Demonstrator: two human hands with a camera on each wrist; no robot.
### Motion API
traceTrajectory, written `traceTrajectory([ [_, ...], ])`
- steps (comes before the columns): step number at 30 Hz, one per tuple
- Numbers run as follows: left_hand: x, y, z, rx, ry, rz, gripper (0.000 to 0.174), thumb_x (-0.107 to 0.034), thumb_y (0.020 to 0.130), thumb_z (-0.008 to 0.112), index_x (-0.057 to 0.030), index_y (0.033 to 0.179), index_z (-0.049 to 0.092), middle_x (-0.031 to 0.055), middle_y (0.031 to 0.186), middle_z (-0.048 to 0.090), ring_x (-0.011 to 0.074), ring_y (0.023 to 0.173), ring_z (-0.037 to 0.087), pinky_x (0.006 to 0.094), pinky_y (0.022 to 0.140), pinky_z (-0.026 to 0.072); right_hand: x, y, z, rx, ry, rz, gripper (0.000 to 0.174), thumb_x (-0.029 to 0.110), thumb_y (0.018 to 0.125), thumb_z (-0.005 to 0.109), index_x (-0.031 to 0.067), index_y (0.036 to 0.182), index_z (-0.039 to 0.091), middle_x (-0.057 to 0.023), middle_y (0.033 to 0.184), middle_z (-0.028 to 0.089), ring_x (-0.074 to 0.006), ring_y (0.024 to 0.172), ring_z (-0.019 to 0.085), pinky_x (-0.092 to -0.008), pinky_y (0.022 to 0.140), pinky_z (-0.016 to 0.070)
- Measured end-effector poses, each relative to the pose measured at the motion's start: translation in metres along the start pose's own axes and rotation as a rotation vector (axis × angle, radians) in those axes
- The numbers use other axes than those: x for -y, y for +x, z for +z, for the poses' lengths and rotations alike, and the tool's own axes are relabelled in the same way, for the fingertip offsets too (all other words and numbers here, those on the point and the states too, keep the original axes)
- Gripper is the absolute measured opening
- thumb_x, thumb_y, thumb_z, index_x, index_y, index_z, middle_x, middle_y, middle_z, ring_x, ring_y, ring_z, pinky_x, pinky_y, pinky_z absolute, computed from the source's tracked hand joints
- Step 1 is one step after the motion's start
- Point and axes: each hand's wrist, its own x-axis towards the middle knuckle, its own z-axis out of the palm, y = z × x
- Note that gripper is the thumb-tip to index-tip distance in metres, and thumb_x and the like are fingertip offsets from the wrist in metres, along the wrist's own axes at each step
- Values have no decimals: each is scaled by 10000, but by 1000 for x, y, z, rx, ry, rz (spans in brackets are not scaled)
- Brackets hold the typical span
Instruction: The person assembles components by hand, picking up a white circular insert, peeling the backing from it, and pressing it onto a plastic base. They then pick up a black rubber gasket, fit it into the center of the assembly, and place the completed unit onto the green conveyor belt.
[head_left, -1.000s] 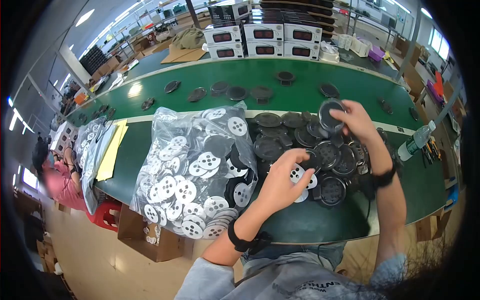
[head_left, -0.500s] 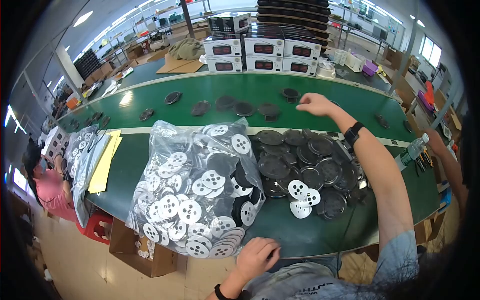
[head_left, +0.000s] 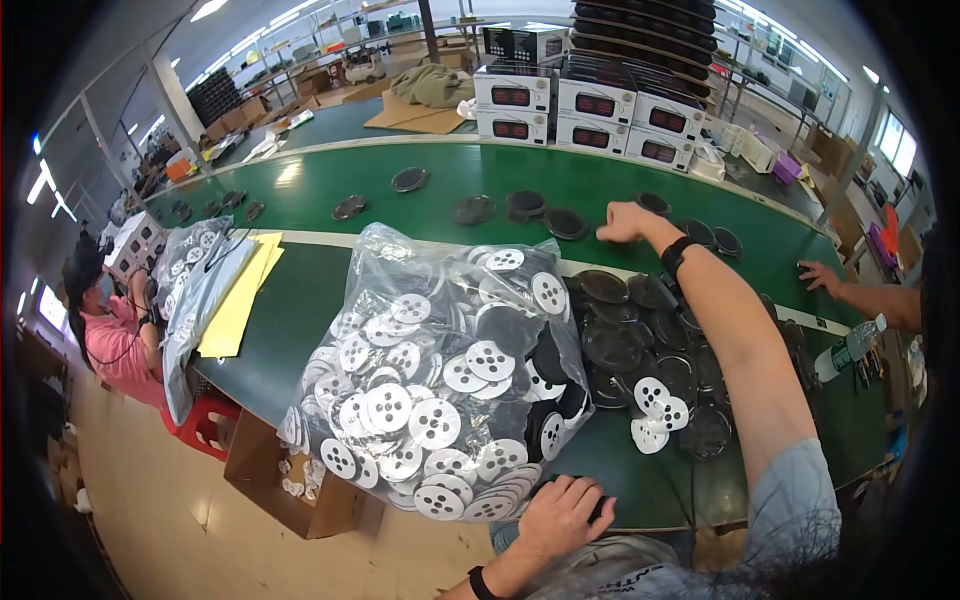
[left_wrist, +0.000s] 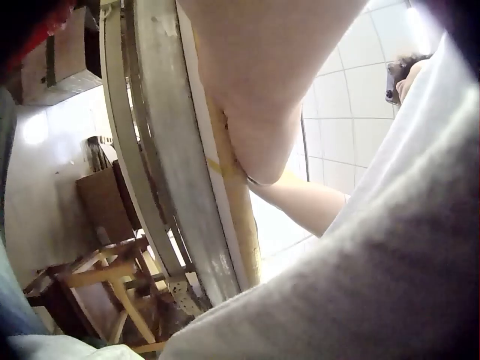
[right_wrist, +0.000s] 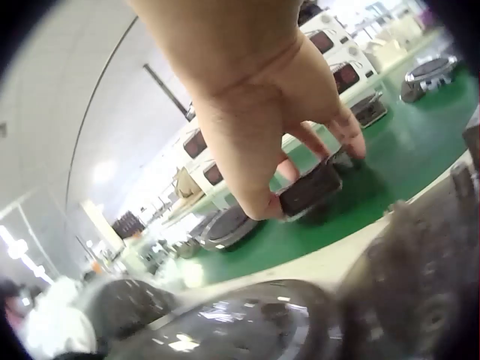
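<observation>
Over the green belt, my right hand (head_left: 635, 221) pinches a small black part (right_wrist: 311, 192) between thumb and fingers, seen in the right wrist view. My left hand (head_left: 565, 515) rests at the front table edge, fingers loosely bent beside something dark that I cannot make out; the left wrist view does not show its fingers. A clear bag (head_left: 375, 265) of white discs with holes lies left of the pile of round black parts (head_left: 612, 345). Several white discs (head_left: 675, 413) lie loose on that pile's front.
Black round parts (head_left: 475, 209) are spread along the belt. At the right, another person's hand (head_left: 822, 279) reaches over it. A bottle (head_left: 845, 350) lies tilted near tools. Boxes (head_left: 595, 103) stand behind; a seated person (head_left: 120, 325) works at the left beside yellow sheets (head_left: 235, 300).
My left hand has gone from the loose white discs to the front edge. My right hand has let go of its black disc and moved left over the belt. Another person's hand has appeared.
</observation>
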Motion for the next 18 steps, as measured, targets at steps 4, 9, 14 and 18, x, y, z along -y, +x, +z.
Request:
traceTrajectory([
  [4,-2,-3,6,24,-23,24,179,-245,737,784,-107,771,676,-5,796,655,166,663,593,272,547,476,40,5,-27,-276,285,-82,351,363,831,668,26,906,605,-172,854,675,-306,868,665,-407,755,517],
  [9,-3,-4,6,50,-49,29,231,-284,791,770,-85,788,653,13,778,610,177,682,571,292,545,461,124,6,-24,-197,296,-308,316,337,835,658,28,896,629,-199,857,695,-349,808,682,-417,729,535],
  [14,-5,9,-9,75,-70,4,257,-318,758,794,-99,806,670,12,823,647,173,701,596,280,556,479,175,48,22,-449,167,-500,304,185,814,611,-68,982,602,-294,1000,649,-457,988,630,-491,898,510],
  [18,-3,1,2,88,-7,36,290,-363,730,807,-116,818,684,6,835,659,170,704,604,274,568,495,152,59,24,-408,265,-240,336,112,817,582,-59,1101,635,-330,1197,597,-484,1164,575,-522,1032,449],
])
